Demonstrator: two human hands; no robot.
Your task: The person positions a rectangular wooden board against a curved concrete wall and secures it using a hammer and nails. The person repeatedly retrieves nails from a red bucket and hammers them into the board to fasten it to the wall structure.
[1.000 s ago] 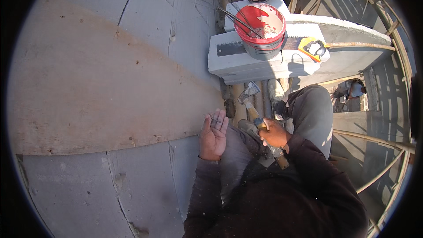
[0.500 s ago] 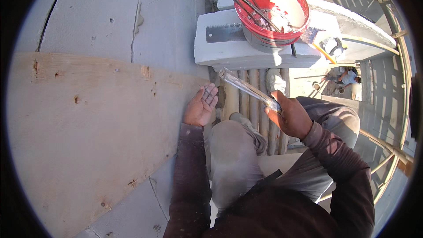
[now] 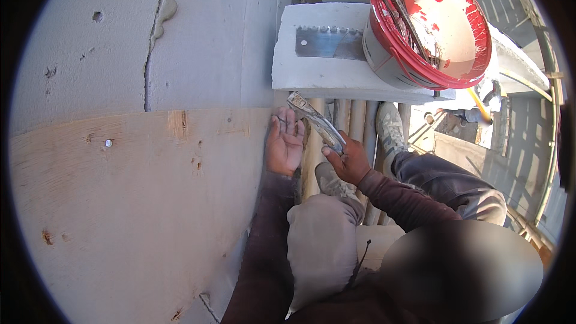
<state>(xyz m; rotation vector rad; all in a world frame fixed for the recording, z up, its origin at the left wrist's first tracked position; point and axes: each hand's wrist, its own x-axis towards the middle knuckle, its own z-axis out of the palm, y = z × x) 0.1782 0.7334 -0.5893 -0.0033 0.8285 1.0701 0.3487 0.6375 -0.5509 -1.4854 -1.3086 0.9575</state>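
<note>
One head-worn fisheye camera looks down from close range.

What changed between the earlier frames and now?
The right hand has brought the tool leftward, its far end now close to the left hand. Nothing was visibly grasped or released. The left hand stays open, palm up; bucket and saw stay on the white block.

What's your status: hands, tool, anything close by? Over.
Right hand gripping a tool. Left hand open, palm showing, beside the plywood board. Bucket on the white block ahead, partly covering the saw blade.
</note>
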